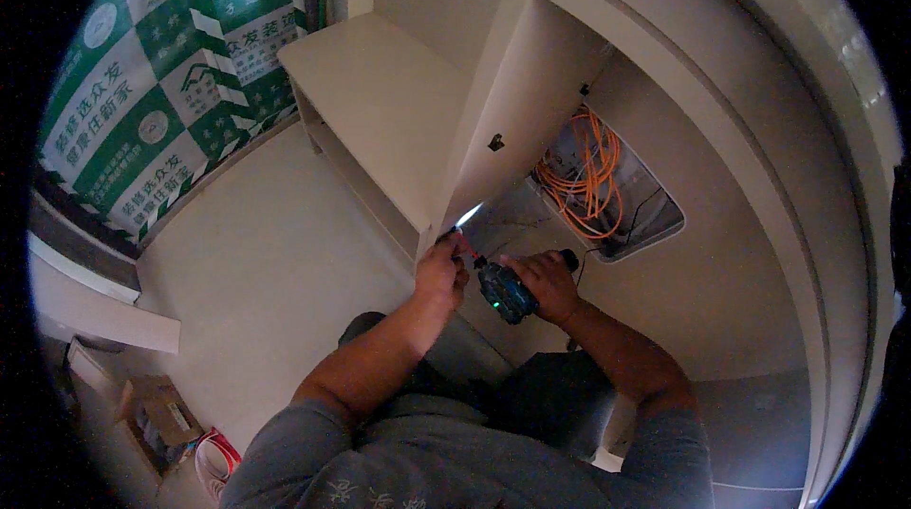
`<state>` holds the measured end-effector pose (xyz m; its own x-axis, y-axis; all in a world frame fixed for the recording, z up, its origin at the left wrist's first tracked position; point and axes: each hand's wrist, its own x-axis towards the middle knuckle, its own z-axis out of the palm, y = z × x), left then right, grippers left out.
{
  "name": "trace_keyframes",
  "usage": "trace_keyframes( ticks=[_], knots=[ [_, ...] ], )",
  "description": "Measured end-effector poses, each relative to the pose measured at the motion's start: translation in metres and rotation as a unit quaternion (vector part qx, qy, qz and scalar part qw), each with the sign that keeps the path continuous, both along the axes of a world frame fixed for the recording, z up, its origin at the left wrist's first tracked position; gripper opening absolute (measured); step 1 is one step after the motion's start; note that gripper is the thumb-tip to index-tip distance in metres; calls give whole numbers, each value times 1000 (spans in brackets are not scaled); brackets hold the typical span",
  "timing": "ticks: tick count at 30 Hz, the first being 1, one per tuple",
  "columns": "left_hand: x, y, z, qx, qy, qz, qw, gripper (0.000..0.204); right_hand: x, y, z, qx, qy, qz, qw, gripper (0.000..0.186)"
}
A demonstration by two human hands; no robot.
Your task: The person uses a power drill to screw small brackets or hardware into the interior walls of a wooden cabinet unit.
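My right hand [548,283] grips a dark cordless drill [506,293], on which a small green light shows. The drill points up and left, a reddish bit [467,245] at its front. At the lower end of a pale upright cabinet panel [503,111], my left hand [440,274] is closed with its fingertips by the bit. What those fingers pinch is too small to make out. A bright strip of light [469,216] falls on the panel just above them. Small dark fittings [495,142] sit on the panel's face.
Right of the panel, a coil of orange cable [581,182] fills a white-framed recess [655,241]. A pale bench top [380,82] extends to the left. Green-and-white printed sheeting [176,82] covers the far left. An opened cardboard box [171,414] stands on the floor [256,234] at lower left.
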<state>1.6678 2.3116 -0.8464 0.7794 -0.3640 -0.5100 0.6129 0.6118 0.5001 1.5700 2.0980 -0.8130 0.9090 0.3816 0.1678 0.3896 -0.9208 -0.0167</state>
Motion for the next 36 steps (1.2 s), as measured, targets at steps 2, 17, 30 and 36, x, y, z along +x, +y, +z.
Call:
trace_keyframes(
  ticks=[2,17,30,36],
  knots=[
    [3,-1,-9,4,-15,-13,1000,8,0,0,1,-20,6,-4,1000,76],
    [-40,55,-106,-7,159,-76,984,13,-60,-15,44,123,19,4,992,72],
    [-13,91,-152,-32,109,-227,967,18,-64,-29,20,127,-6,23,992,70],
    [-11,52,-62,175,-290,-190,922,12,-77,-31,39,150,10,14,988,67]
  ],
)
